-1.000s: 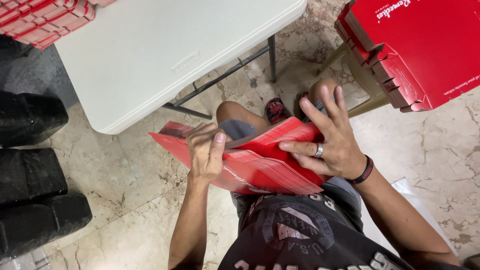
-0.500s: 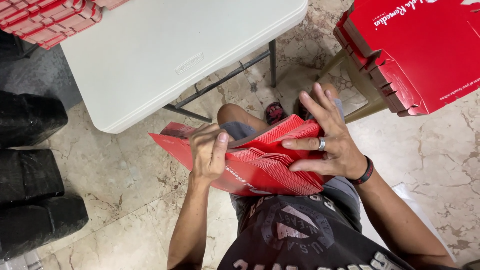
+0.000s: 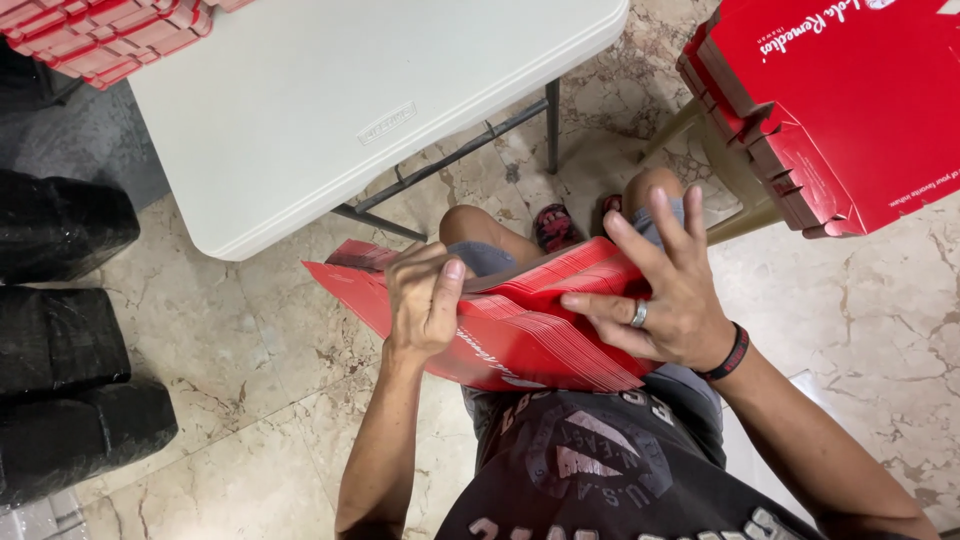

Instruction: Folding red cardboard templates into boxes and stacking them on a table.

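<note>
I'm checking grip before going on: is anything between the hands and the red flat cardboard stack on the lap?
Nothing visible. The left hand grips the stack of red flat cardboard sheets at its upper edge, and the right hand lies spread directly on top.

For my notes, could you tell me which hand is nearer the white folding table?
Left. The left hand grips the red cardboard stack just below the white folding table; the right hand lies farther right.
</note>
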